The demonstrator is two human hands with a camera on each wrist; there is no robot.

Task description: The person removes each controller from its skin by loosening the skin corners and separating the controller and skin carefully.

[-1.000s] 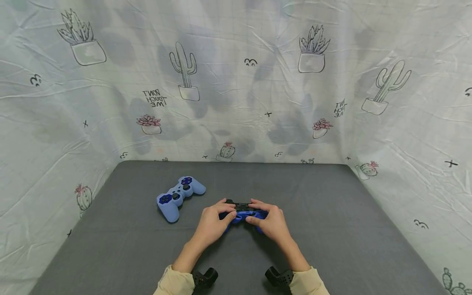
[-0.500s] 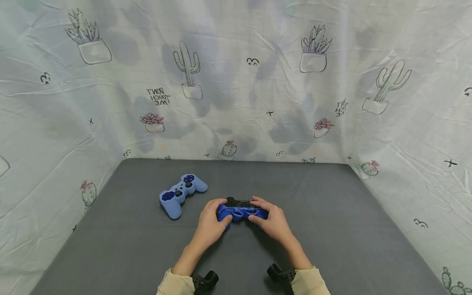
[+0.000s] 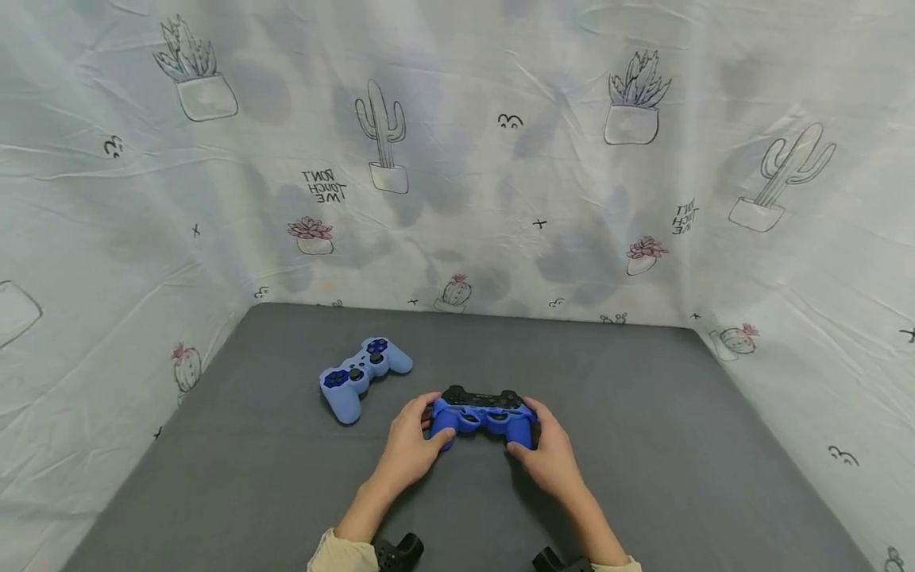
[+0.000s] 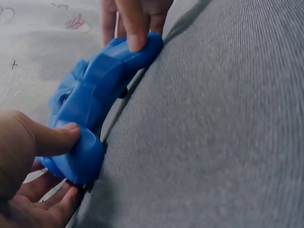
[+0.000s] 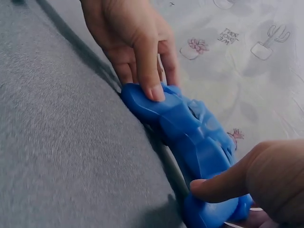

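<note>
A game controller in a bright blue silicone cover [image 3: 483,415] sits mid-table, its black top edge showing toward the back. My left hand [image 3: 411,438] grips its left handle [image 4: 78,156], thumb on the blue cover and fingers curled beneath. My right hand [image 3: 549,457] grips the right handle [image 5: 213,209] the same way, thumb pressing the cover. Both wrist views show the blue cover [image 5: 190,133] close up, resting against the grey table. A second controller in a pale blue cover [image 3: 360,375] lies untouched to the left.
The grey cloth table [image 3: 643,445] is walled on three sides by a white sheet printed with cacti [image 3: 457,159]. Two black wrist camera mounts [image 3: 400,550] show near my sleeves at the bottom edge.
My fingers have slid off the controller's top and down to its handles, so the black top edge and more of the blue cover now show. The camera has shifted slightly.
</note>
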